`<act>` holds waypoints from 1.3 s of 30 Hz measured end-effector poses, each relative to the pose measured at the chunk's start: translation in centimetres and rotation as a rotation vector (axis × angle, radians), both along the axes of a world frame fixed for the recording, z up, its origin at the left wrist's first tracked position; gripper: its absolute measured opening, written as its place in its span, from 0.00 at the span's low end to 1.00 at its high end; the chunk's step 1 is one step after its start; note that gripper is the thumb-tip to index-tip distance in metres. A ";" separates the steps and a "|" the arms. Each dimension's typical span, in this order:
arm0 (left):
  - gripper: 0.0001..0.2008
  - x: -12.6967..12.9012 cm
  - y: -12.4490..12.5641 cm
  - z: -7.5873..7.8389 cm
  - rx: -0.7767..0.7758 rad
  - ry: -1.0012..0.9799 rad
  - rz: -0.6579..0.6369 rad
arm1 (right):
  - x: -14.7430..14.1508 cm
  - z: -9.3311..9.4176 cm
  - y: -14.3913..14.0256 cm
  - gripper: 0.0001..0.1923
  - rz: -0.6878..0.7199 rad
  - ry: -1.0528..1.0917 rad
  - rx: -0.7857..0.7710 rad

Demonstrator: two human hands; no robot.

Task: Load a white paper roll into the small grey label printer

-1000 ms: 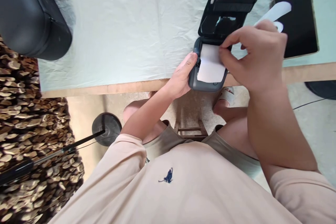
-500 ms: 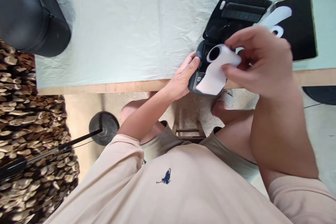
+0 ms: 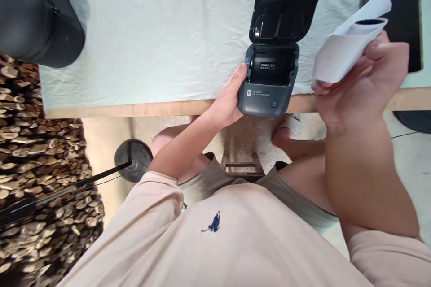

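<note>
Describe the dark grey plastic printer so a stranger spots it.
Find the table covered with pale green cloth and follow its wooden edge rightward past centre. There, in the left grip, is the dark grey plastic printer; unlike the flat black rectangular tablet, it has an opened black hinged lid.

Paper and plastic
Curled white paper roll (image 3: 346, 51), matt; rounded dark-grey plastic printer (image 3: 262, 102), smooth; squarish black plastic lid (image 3: 289, 6), glossy.

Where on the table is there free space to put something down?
Widest: the cloth between the black case and the printer. Narrower: the strip between the printer and white paper. Crowded: at right, where right hand and paper partly hide the tablet.
</note>
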State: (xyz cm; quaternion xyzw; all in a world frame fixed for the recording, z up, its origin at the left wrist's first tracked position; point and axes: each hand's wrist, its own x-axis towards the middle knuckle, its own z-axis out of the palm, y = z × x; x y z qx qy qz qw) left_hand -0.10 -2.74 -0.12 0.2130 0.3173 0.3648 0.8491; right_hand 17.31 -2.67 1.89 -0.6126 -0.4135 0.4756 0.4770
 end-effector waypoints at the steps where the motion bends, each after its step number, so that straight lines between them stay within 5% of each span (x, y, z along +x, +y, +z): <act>1: 0.20 0.0 0.0 0.0 -0.018 -0.011 0.004 | 0.0 -0.1 0.0 0.19 0.014 0.009 -0.025; 11: 0.21 0.2 0.0 0.3 -0.020 -0.021 0.015 | -0.4 -2.9 -0.8 0.19 0.042 -0.206 0.109; 17: 0.21 0.4 0.0 0.7 -0.063 -0.028 0.029 | 0.0 -2.6 -1.2 0.20 0.072 -0.705 0.099; 28: 0.19 -0.1 -0.1 -0.6 0.012 0.010 0.003 | 0.2 -2.4 -0.8 0.17 0.036 -0.914 0.203; 34: 0.20 -0.1 -0.1 -0.8 0.027 0.009 -0.007 | 0.5 -2.5 -0.8 0.27 0.091 -0.938 0.219; 39: 0.21 -0.2 0.0 -0.6 -0.024 0.011 -0.010 | 1.6 -1.2 -1.3 0.18 -0.133 -0.976 0.371</act>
